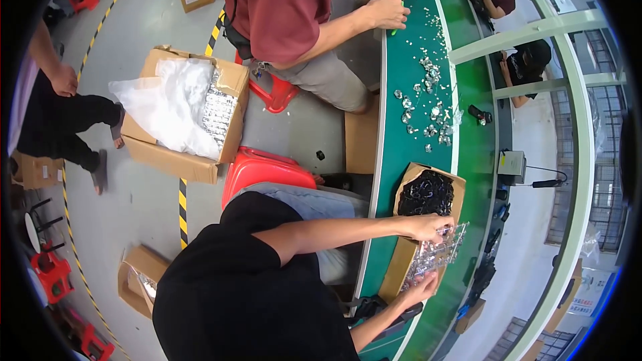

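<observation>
At the near edge of the green table (pixel 401 154) with little free room, my left hand (pixel 428 227) pinches the top of a clear tray (pixel 438 254) of small parts and my right hand (pixel 421 291) grips its bottom, beside a box (pixel 428 190) of dark pieces.

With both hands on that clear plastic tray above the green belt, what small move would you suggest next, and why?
Probably lower the clear tray flat onto the green belt. The left hand grips its upper edge beside the box of dark parts, and the right hand supports its lower end, so it looks held slightly raised and tilted.
</observation>
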`<state>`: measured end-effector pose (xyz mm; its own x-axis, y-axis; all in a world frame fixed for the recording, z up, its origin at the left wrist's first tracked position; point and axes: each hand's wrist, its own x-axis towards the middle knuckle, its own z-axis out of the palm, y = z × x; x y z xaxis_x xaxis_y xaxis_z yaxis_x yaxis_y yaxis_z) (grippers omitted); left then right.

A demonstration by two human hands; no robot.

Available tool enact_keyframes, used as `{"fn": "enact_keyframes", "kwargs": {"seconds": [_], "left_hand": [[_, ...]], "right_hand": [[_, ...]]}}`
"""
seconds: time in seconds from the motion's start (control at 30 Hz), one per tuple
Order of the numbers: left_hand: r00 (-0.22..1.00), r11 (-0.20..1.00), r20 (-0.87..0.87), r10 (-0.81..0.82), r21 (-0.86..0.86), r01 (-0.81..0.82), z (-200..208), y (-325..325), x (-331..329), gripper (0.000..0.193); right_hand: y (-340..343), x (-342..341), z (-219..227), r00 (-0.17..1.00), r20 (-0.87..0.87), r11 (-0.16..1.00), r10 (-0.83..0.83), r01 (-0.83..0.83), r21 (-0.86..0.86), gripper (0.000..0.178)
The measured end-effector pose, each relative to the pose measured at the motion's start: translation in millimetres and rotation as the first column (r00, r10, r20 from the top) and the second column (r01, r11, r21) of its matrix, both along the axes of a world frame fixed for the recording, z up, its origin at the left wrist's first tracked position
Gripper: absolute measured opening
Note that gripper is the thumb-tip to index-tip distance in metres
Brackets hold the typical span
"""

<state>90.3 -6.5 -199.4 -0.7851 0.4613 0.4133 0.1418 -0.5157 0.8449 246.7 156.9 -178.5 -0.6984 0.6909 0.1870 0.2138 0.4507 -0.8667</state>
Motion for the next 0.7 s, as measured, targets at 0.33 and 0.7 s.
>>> {"fn": "enact_keyframes", "kwargs": {"seconds": [0.33,0.7], "left_hand": [[0.995,0.995,-0.043,-0.088,-0.056,0.086,19,-19,9,0.039],[0.993,0.984,-0.122,0.005,-0.176,-0.027,27,-8,10,0.033]], "right_hand": [[14,7,-18,0.990,-0.086,0.955,0.113,-0.132,-0.264,0.045],[32,6,-33,0.976,-0.096,0.879,0.194,-0.216,-0.426,0.010]]}}
